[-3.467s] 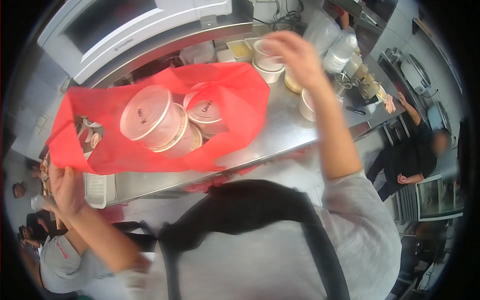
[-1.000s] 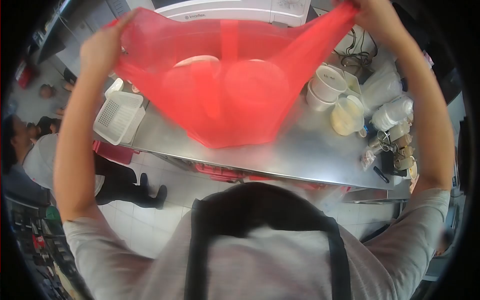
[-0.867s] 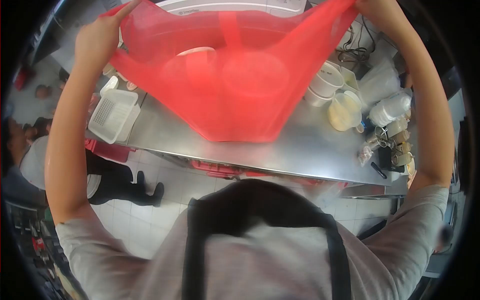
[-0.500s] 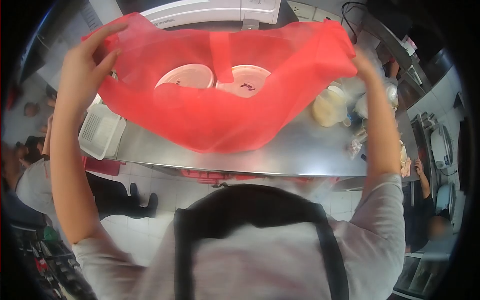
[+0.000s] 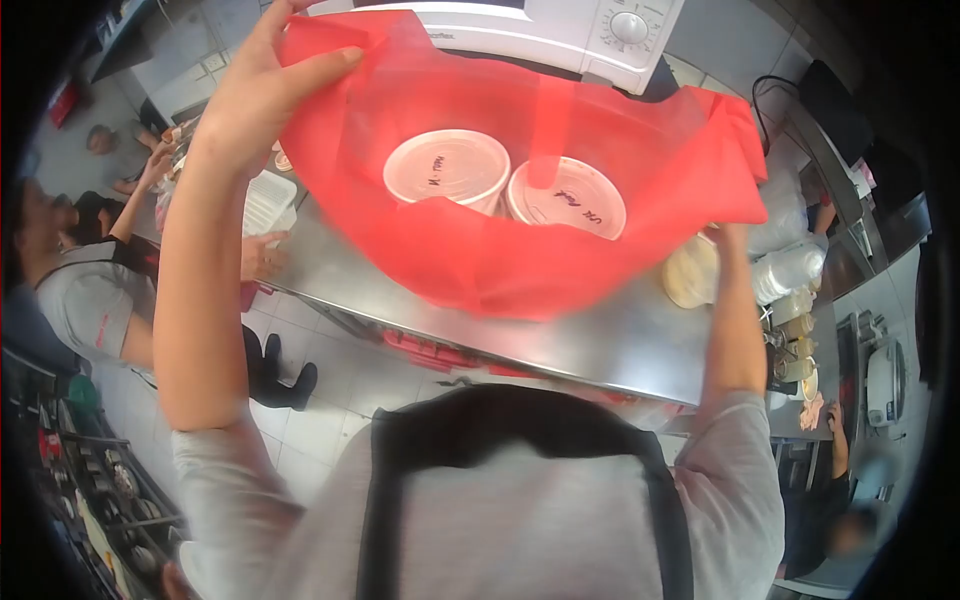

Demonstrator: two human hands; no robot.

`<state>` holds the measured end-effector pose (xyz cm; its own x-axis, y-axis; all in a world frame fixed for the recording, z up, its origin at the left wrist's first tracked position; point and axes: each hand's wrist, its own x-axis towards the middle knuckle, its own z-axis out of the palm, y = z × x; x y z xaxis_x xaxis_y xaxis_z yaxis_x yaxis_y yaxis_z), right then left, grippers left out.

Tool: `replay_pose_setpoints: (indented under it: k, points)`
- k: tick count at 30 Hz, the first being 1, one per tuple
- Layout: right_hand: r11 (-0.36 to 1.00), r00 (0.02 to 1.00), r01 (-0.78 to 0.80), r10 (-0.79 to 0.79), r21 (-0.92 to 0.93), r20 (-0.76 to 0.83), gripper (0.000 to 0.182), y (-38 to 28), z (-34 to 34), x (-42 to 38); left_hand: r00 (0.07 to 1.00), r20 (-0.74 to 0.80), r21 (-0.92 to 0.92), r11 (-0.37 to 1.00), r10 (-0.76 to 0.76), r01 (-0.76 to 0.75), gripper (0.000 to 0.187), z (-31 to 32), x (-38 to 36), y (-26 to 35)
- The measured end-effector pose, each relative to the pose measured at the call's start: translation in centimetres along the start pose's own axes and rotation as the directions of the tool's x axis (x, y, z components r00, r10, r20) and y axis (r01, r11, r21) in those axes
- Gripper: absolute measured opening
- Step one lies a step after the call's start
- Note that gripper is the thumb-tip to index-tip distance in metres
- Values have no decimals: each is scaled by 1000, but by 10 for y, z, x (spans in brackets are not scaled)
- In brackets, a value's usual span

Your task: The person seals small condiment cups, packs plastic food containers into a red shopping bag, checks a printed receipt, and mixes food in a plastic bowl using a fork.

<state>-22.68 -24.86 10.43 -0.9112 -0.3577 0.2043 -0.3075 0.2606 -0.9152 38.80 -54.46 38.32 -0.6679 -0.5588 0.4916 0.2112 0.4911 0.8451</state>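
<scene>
A red cloth-like bag (image 5: 470, 262) is spread wide at the steel counter, its mouth facing me. Inside it sit two round lidded tubs, a left tub (image 5: 440, 172) and a right tub (image 5: 560, 198), both with dark handwriting on pale lids. My left hand (image 5: 265, 95) grips the bag's upper left edge, thumb on the near side. At the bag's right side, my right hand (image 5: 727, 235) holds the bunched edge from below; its fingers are mostly hidden by the fabric.
Behind the bag stands a white oven (image 5: 640, 55) with a dial. The steel counter (image 5: 620, 355) carries a white basket (image 5: 268, 200) at left, and a clear bag of pale food (image 5: 690, 272) and several bottles at right. A co-worker's hand (image 5: 262, 257) rests near the basket.
My view has shifted, and more of the oven shows. The tub lids are more exposed. The right side of the bag sits lower, and a co-worker has come closer at left.
</scene>
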Motion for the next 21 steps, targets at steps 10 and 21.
replay_pose_setpoints:
  k: [10, 21]
  points:
    - [913, 983, 185, -174, 364, -63, 37, -342, -163, -56, 951, 254, -625, 781, 176, 22, 89, 2, 22, -13]
    - [943, 729, 298, -327, 152, 601, 24, -404, 143, -211, 918, 322, -647, 762, 233, 33, 98, -11, 26, -26]
